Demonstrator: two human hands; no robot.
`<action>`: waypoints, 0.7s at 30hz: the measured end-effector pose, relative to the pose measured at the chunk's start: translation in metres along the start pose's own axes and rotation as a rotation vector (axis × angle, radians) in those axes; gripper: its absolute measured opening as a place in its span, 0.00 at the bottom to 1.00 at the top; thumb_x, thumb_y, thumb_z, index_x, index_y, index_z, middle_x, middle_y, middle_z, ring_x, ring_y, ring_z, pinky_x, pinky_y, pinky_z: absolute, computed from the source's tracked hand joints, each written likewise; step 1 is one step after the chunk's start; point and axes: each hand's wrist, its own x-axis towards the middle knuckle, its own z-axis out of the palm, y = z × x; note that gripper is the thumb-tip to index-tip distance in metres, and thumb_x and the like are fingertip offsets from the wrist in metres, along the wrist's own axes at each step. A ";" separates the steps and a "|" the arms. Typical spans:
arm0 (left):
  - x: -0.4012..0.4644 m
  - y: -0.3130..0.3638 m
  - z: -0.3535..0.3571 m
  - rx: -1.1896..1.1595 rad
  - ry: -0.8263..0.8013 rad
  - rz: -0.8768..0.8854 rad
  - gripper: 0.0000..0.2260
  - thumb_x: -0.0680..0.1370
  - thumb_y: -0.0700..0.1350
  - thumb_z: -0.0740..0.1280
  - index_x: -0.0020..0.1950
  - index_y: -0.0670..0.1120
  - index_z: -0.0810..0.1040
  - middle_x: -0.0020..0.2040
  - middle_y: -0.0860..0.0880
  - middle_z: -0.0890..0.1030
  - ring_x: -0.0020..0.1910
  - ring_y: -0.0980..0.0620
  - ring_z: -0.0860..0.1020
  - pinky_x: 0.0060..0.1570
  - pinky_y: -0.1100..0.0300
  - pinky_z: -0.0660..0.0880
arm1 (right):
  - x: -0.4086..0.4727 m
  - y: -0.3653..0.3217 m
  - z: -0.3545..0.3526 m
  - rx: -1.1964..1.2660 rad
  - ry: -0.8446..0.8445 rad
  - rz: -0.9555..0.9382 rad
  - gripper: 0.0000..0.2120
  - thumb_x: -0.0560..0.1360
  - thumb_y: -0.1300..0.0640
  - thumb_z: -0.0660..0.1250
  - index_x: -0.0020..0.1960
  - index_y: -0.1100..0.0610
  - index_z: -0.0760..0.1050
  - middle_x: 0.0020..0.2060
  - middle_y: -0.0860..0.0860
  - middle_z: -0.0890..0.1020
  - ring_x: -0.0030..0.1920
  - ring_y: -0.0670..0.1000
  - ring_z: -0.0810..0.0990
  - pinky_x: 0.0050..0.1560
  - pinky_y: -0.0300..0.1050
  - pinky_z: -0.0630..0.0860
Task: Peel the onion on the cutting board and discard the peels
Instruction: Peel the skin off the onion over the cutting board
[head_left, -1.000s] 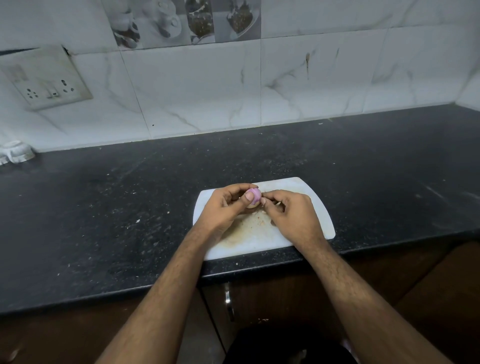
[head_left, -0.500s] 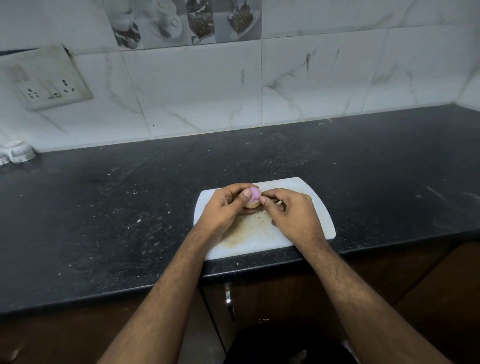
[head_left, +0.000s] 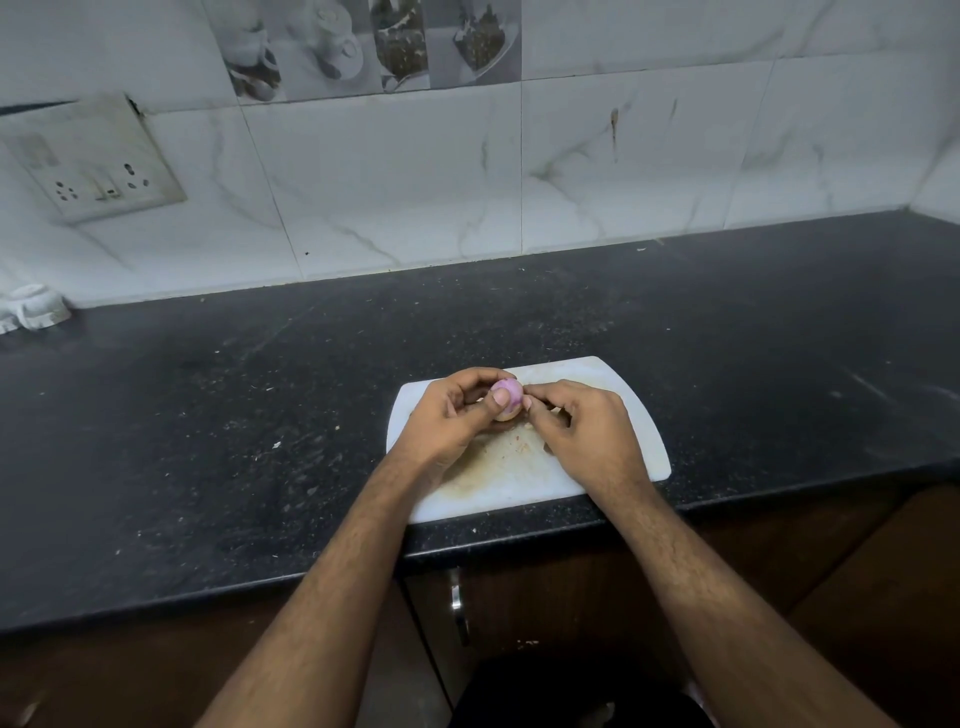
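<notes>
A small pinkish-purple onion (head_left: 508, 391) is held just above the white cutting board (head_left: 634, 415), near the board's far edge. My left hand (head_left: 454, 421) wraps around it, thumb pressed on its near side. My right hand (head_left: 584, 431) meets it from the right, fingertips pinching at the onion's skin. Most of the onion is hidden by my fingers. The board's middle carries a brownish stain and small peel scraps (head_left: 519, 449).
The board lies at the front edge of a dark speckled countertop (head_left: 208, 426). A marble-tiled wall with a switch socket plate (head_left: 98, 166) rises behind. A white object (head_left: 31, 306) sits at the far left. A cabinet handle (head_left: 456, 605) shows below the counter.
My hands have stayed over the board. The fingers shifted slightly around the onion, which has turned a little in my left hand.
</notes>
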 end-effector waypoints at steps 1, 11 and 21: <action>0.000 0.000 0.000 0.007 -0.002 0.003 0.13 0.82 0.39 0.70 0.65 0.35 0.80 0.58 0.35 0.85 0.53 0.48 0.86 0.54 0.56 0.83 | 0.000 0.000 0.000 0.003 0.003 0.005 0.07 0.79 0.50 0.70 0.55 0.47 0.86 0.41 0.40 0.86 0.33 0.43 0.82 0.40 0.51 0.83; -0.002 0.002 0.000 -0.082 -0.016 0.004 0.16 0.79 0.43 0.71 0.64 0.36 0.80 0.58 0.35 0.85 0.58 0.40 0.85 0.61 0.47 0.82 | 0.000 -0.002 -0.002 0.032 0.029 0.032 0.06 0.80 0.49 0.70 0.52 0.49 0.85 0.41 0.39 0.85 0.35 0.41 0.82 0.42 0.49 0.83; 0.000 -0.001 0.000 -0.060 0.007 -0.001 0.17 0.81 0.44 0.67 0.66 0.36 0.80 0.58 0.37 0.86 0.59 0.40 0.84 0.65 0.42 0.80 | 0.001 -0.002 -0.001 -0.021 0.024 0.015 0.08 0.79 0.47 0.70 0.53 0.49 0.84 0.43 0.40 0.85 0.35 0.41 0.81 0.43 0.49 0.83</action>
